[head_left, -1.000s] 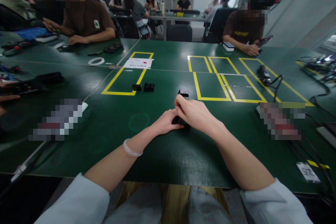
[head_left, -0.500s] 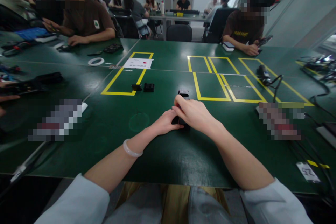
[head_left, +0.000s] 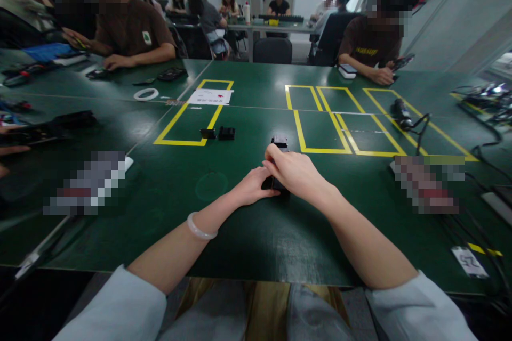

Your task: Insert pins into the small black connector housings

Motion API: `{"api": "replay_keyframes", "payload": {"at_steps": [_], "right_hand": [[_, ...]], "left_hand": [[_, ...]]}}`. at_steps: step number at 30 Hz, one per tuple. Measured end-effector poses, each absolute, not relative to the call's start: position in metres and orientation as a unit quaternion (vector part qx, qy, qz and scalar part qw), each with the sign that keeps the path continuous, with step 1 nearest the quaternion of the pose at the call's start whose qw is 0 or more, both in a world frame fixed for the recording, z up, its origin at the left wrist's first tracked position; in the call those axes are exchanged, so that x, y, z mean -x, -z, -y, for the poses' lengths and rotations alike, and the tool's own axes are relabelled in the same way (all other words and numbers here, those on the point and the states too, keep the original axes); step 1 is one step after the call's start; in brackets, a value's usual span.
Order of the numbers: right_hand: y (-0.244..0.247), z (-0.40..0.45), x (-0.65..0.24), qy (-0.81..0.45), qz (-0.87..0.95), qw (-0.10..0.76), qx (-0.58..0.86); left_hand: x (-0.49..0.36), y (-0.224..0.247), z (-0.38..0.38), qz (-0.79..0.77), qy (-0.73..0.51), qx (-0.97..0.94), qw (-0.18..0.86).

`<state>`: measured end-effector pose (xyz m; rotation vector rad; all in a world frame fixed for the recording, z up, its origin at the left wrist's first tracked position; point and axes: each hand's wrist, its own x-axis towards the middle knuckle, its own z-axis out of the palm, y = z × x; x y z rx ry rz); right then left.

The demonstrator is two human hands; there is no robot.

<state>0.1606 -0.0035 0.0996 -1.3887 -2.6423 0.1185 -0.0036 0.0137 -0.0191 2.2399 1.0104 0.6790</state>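
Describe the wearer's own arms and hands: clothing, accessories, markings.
The left sleeve and right sleeve are plain, pale blue-grey, ending around the elbows. The left hand is gloveless, with a pale, rounded bangle above its wrist. The right hand is gloveless too, with no bangle or watch visible. Some fingers are hidden, so rings can't be ruled out.

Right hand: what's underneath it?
Under the right hand, part of a dark object shows beside the left hand. Its upper part is covered, so its full shape can't be told; the right fingertips are hidden too.
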Motion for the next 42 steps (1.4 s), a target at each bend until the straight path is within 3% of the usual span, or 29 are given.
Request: {"api": "replay_keyframes", "payload": {"at_steps": [13,42], "right_hand": [[-0.0961,0.002,-0.1594,0.016,0.876,0.056,0.48],[-0.0999,0.006,-0.1597,-0.001,0.886,0.062,0.459]], "left_hand": [[0.0029,0.015,-0.0123,-0.383,-0.253,-0.84,0.289],[0.0035,0.0172,-0.0129,-0.377,-0.262,-0.834,0.306]]}}
